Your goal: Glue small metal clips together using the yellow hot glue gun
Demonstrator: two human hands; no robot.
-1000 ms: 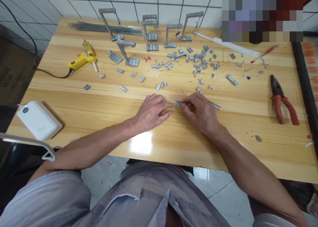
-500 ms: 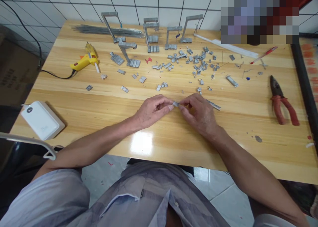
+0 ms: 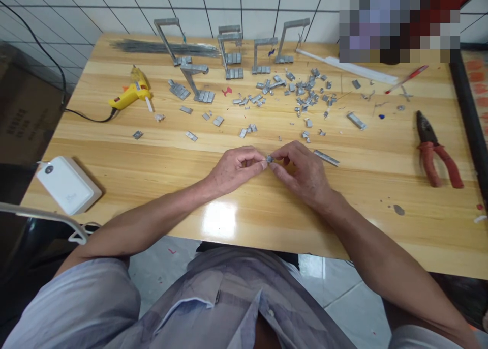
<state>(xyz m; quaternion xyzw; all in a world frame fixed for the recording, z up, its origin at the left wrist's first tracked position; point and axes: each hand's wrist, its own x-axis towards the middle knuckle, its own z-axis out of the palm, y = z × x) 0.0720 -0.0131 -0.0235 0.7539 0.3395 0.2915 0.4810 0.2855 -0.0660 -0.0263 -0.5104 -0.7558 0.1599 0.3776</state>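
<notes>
Between my fingertips, just above the wooden table [image 3: 160, 186], is a small grey metal piece [image 3: 270, 159]. My left hand [image 3: 238, 170] pinches its left side with thumb and forefinger. From the other side my right hand [image 3: 303, 173] closes on it too, and the fingers hide much of its shape. A flat grey metal strip [image 3: 326, 158] lies right beside my right hand. Beyond both hands, small grey metal pieces [image 3: 307, 97] are scattered in a loose heap. Several grey angled stands [image 3: 196, 82] on segmented bases stand upright toward the back.
A yellow glue gun [image 3: 131, 94] with a black cord lies at the left, and a white power bank [image 3: 68, 185] nearer me. Red-handled pliers [image 3: 434, 150] rest at the right. At the back are thin metal wires [image 3: 148, 48], a white strip [image 3: 358, 70] and a red pen [image 3: 407, 79].
My right fingers have shifted slightly around the small metal piece, which looks turned or more covered. My left hand keeps its pinch. The whole view has moved a little.
</notes>
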